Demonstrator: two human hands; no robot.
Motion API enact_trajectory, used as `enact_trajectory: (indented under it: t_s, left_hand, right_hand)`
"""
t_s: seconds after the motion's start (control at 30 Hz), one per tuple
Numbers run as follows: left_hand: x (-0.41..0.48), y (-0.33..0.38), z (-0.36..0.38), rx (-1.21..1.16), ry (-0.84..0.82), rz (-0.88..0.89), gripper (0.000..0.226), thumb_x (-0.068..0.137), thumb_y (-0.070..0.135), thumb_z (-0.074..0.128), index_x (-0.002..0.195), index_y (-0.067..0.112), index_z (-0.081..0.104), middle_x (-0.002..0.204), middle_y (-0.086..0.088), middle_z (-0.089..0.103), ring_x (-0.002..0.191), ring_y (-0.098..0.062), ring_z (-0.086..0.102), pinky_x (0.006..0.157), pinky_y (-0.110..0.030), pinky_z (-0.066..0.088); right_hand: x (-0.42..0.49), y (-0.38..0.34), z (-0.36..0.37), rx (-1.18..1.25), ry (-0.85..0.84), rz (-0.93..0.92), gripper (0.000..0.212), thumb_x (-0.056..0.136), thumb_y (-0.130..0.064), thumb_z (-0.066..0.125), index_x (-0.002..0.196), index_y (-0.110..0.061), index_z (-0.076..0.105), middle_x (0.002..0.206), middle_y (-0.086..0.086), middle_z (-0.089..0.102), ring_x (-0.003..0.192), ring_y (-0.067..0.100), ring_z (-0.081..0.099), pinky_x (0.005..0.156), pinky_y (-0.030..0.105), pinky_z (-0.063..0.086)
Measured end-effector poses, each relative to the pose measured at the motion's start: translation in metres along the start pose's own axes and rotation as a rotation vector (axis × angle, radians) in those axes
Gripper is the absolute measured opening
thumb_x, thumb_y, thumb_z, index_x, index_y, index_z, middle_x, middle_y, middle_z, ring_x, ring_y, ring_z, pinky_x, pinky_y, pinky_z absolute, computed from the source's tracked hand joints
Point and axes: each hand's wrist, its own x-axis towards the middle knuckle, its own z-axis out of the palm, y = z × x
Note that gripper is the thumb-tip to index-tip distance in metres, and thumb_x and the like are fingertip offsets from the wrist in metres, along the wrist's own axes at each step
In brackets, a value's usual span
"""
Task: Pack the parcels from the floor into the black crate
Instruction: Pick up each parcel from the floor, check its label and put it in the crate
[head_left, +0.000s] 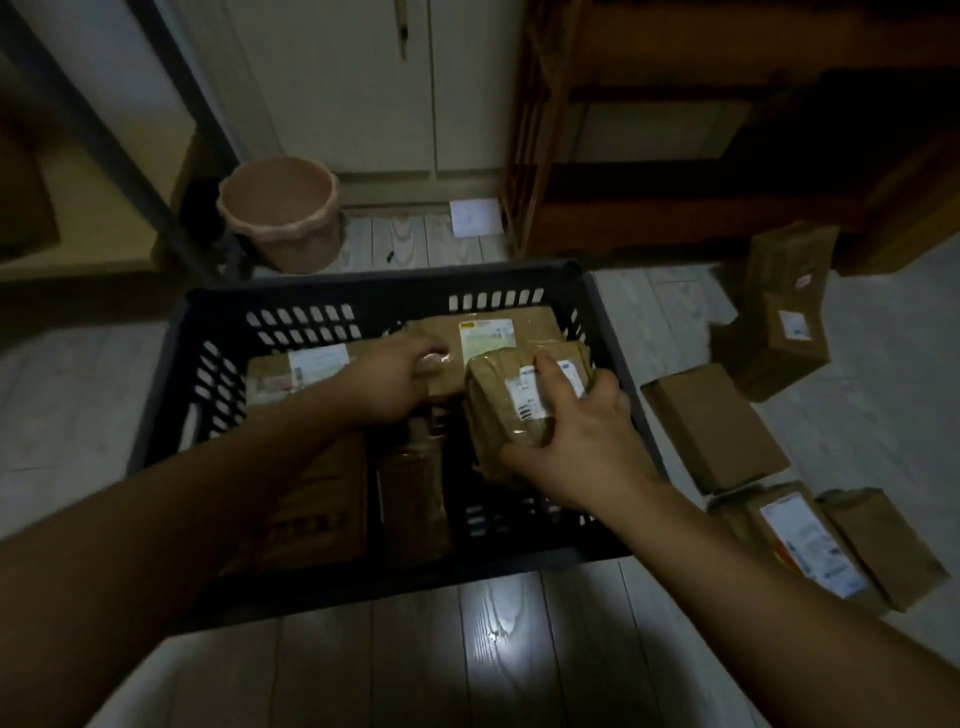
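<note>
Both arms reach down into the black crate (171, 415), and the two hands work side by side but apart, each on its own parcel. The right hand (576, 447) is clamped on a lumpy, paper-wrapped parcel (509, 410): thumb along its near edge, fingers spread over the white shipping label on top. It sits at the crate's right side, seemingly raised a little off the bottom, so my guess is it is being lowered or nudged into the free slot there. Its long axis runs away from the person toward the far wall, leaning slightly right, label face up.

The left hand (395, 379) is curled over the near edge of a flat parcel (530, 325) lying beyond both hands against the far wall, label up, long side across the crate. Whether the fingers truly pinch it or just press on it I cannot tell; it looks like a steadying or shoving hold, to make room for the one coming in.

Left of the left hand lies another labelled parcel (270, 379), and under the left forearm a dark flat package (322, 499) and a narrow upright one (415, 499) fill the near part.

Out past the right hand, on the floor, several boxes wait: a plain brown box (711, 426) nearest, two labelled ones (789, 332) further back, and more (810, 545) beside the right forearm. Packing seems about half done.
</note>
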Motion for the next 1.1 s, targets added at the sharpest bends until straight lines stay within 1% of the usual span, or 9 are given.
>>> enact_trajectory:
  t_s: [0.03, 0.1, 0.2, 0.4, 0.67, 0.83, 0.9, 1.0, 1.1]
  left_hand:
    - [0.011, -0.007, 0.01, 0.165, -0.045, 0.056, 0.051, 0.089, 0.027, 0.056, 0.137, 0.035, 0.039, 0.154, -0.004, 0.025, 0.141, -0.027, 0.025, 0.114, -0.048, 0.026]
    - [0.029, -0.02, 0.028, 0.409, -0.153, 0.088, 0.071, 0.089, 0.03, 0.055, 0.148, 0.034, 0.015, 0.159, -0.002, 0.0, 0.145, -0.032, -0.008, 0.117, -0.054, 0.01]
    - [0.038, -0.034, 0.049, 0.437, -0.204, 0.04, 0.078, 0.091, 0.029, 0.053, 0.148, 0.038, 0.0, 0.159, -0.003, -0.011, 0.141, -0.032, -0.024, 0.117, -0.057, 0.005]
    - [0.019, -0.044, 0.056, 0.344, -0.083, 0.01, 0.067, 0.095, 0.028, 0.046, 0.149, 0.034, 0.006, 0.159, -0.004, -0.007, 0.146, -0.027, -0.009, 0.119, -0.048, 0.004]
    - [0.017, -0.05, 0.057, 0.406, -0.038, 0.063, 0.07, 0.094, 0.033, 0.048, 0.149, 0.034, 0.005, 0.159, -0.002, -0.008, 0.146, -0.024, -0.01, 0.117, -0.042, 0.004]
    - [0.022, -0.06, 0.062, 0.404, -0.001, 0.092, 0.065, 0.095, 0.034, 0.045, 0.148, 0.036, 0.008, 0.159, -0.001, -0.004, 0.146, -0.024, -0.011, 0.118, -0.046, 0.006]
    - [0.025, -0.067, 0.065, 0.412, 0.038, 0.119, 0.062, 0.095, 0.033, 0.044, 0.148, 0.037, 0.012, 0.159, -0.001, 0.001, 0.146, -0.025, -0.009, 0.119, -0.048, 0.008]
    - [0.029, -0.074, 0.066, 0.42, 0.059, 0.158, 0.059, 0.096, 0.031, 0.044, 0.146, 0.04, 0.016, 0.159, -0.002, 0.008, 0.146, -0.026, -0.003, 0.117, -0.051, 0.014]
    - [0.032, -0.075, 0.062, 0.426, 0.061, 0.163, 0.055, 0.096, 0.035, 0.042, 0.144, 0.044, 0.018, 0.158, -0.001, 0.012, 0.145, -0.027, 0.003, 0.116, -0.053, 0.017]
  right_hand:
    - [0.003, 0.007, 0.01, -0.004, 0.001, 0.001, 0.103, 0.069, -0.064, 0.062, 0.146, -0.044, -0.004, 0.142, 0.005, 0.011, 0.13, 0.028, 0.019, 0.103, 0.041, 0.034]
    - [0.009, 0.017, 0.023, -0.027, -0.005, -0.004, 0.101, 0.069, -0.064, 0.062, 0.147, -0.044, -0.001, 0.138, 0.005, 0.015, 0.128, 0.028, 0.021, 0.103, 0.042, 0.036]
    - [0.011, 0.019, 0.031, -0.076, -0.033, -0.01, 0.1, 0.07, -0.064, 0.062, 0.147, -0.042, 0.002, 0.135, 0.008, 0.018, 0.127, 0.028, 0.023, 0.101, 0.041, 0.038]
    - [0.009, 0.02, 0.053, -0.118, -0.153, 0.054, 0.1, 0.074, -0.064, 0.061, 0.147, -0.037, -0.002, 0.135, 0.01, 0.018, 0.126, 0.03, 0.025, 0.1, 0.039, 0.037]
    - [0.047, 0.02, 0.081, -0.38, -0.379, 0.117, 0.101, 0.076, -0.066, 0.057, 0.148, -0.031, -0.004, 0.143, 0.019, 0.012, 0.133, 0.039, 0.021, 0.107, 0.045, 0.032]
    - [0.073, 0.022, 0.102, -0.524, -0.499, 0.18, 0.106, 0.074, -0.053, 0.067, 0.148, -0.033, -0.005, 0.147, 0.025, 0.006, 0.134, 0.044, 0.024, 0.106, 0.053, 0.034]
    - [0.083, 0.026, 0.116, -0.496, -0.527, 0.225, 0.106, 0.075, -0.056, 0.063, 0.149, -0.033, -0.009, 0.15, 0.026, -0.001, 0.137, 0.045, 0.016, 0.109, 0.052, 0.031]
    - [0.096, 0.034, 0.133, -0.462, -0.522, 0.287, 0.103, 0.074, -0.072, 0.046, 0.148, -0.033, -0.015, 0.153, 0.023, -0.011, 0.14, 0.046, 0.005, 0.113, 0.051, 0.024]
    - [0.104, 0.038, 0.137, -0.426, -0.505, 0.327, 0.103, 0.078, -0.072, 0.043, 0.146, -0.031, -0.023, 0.151, 0.028, -0.013, 0.139, 0.049, 0.008, 0.113, 0.051, 0.024]
